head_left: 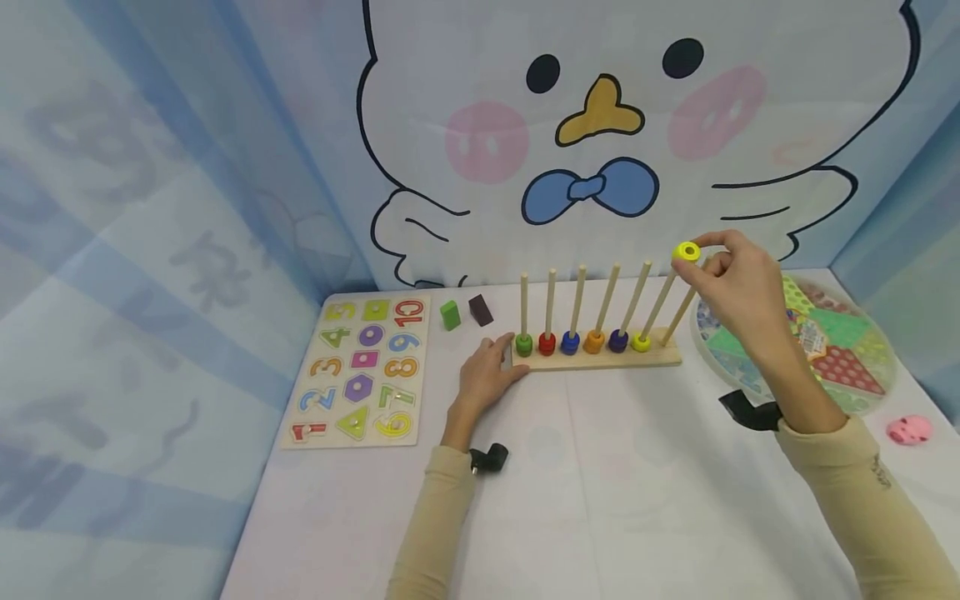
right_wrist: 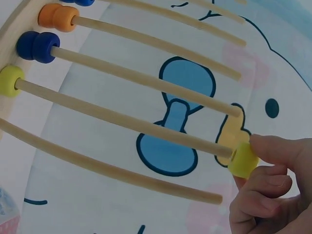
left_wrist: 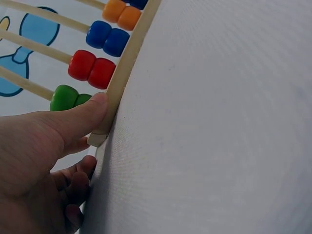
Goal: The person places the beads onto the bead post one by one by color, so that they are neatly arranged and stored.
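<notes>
My right hand (head_left: 742, 283) pinches a yellow bead (right_wrist: 243, 160) between thumb and fingers, right at the tip of a wooden peg (right_wrist: 131, 119). Lower on that same peg sits another yellow bead (head_left: 641, 342). The wooden peg board (head_left: 600, 360) stands on the table with pairs of green (head_left: 524, 343), red (left_wrist: 91, 69), blue (left_wrist: 107, 38), orange (right_wrist: 57, 17) and dark blue beads (right_wrist: 38, 47) at the peg bases. The rightmost peg (right_wrist: 112, 171) is bare. At the board's left end, my left hand (head_left: 483, 375) grips the wood, thumb on the front edge.
Left of the board lies a number and shape puzzle (head_left: 360, 375). A green block (head_left: 450, 315) and a dark brown block (head_left: 481, 310) lie behind my left hand. To the right are a round patterned board (head_left: 847, 367) and a pink pig toy (head_left: 909, 430). A printed curtain (head_left: 600, 208) hangs behind.
</notes>
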Tool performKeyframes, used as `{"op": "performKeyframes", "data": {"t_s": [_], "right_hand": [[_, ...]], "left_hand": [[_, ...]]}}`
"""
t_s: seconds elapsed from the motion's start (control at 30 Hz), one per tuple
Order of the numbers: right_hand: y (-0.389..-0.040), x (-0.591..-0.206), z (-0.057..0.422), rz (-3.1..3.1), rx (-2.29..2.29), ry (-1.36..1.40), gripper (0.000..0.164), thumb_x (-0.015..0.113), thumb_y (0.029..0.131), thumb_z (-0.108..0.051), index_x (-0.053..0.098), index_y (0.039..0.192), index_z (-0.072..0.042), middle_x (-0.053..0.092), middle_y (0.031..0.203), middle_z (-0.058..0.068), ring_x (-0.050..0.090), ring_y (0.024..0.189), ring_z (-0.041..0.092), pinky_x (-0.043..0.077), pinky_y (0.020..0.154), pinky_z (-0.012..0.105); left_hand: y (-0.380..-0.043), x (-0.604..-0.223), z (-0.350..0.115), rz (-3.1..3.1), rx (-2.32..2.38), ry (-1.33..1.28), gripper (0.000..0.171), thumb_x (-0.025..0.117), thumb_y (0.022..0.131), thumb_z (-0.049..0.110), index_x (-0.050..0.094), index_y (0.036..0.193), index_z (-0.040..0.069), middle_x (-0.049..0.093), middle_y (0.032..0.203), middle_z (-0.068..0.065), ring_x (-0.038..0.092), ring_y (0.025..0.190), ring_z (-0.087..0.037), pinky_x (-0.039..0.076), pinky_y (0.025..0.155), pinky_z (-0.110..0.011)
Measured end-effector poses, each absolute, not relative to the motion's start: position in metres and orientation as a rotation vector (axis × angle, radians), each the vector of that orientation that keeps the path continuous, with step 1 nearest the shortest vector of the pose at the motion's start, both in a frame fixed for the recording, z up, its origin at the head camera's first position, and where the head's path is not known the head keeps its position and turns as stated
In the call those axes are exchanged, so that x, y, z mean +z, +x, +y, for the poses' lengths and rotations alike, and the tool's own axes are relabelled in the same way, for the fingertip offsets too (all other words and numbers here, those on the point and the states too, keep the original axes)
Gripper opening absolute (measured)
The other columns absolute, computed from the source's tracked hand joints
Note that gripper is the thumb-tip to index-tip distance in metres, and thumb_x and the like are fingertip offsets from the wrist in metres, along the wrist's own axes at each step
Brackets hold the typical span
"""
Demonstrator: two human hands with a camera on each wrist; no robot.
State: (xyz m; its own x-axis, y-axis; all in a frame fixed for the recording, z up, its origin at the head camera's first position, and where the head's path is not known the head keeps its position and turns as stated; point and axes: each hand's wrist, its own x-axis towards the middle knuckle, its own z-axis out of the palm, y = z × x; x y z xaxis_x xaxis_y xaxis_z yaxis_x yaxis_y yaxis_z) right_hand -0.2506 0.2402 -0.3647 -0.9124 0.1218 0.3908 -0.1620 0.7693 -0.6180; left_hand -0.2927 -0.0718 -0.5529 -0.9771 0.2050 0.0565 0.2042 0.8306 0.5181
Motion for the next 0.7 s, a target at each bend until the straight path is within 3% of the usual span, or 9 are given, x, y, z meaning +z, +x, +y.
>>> {"op": "performKeyframes", "data": {"t_s": [0.3, 0.7], "right_hand": [[-0.2551, -0.3703, 0.2413, -2.592, 0.939, 0.011, 0.056, 0.062, 0.088, -0.046, 0.056, 0.123, -0.002, 0.051, 0.058, 0.01, 0.04, 0.046, 0.021, 0.029, 0.042, 0.031], [-0.2487, -0.3689, 0.2392, -2.54, 0.963, 0.02, 0.053, 0.061, 0.09, -0.044, 0.057, 0.126, -0.005, 0.047, 0.054, 0.009, 0.036, 0.044, 0.019, 0.029, 0.046, 0.032]], "left_hand": [[-0.2906, -0.5533, -0.0682, 3.006, 0.846, 0.337, 0.069, 0.069, 0.082, 0.05, 0.048, 0.14, 0.019, 0.05, 0.086, 0.002, 0.045, 0.067, -0.013, 0.035, 0.055, -0.026], [-0.2929, -0.5492, -0.0697, 3.004, 0.843, 0.343, 0.069, 0.068, 0.083, 0.051, 0.047, 0.141, 0.019, 0.049, 0.086, 0.002, 0.045, 0.067, -0.012, 0.034, 0.055, -0.025]]}}
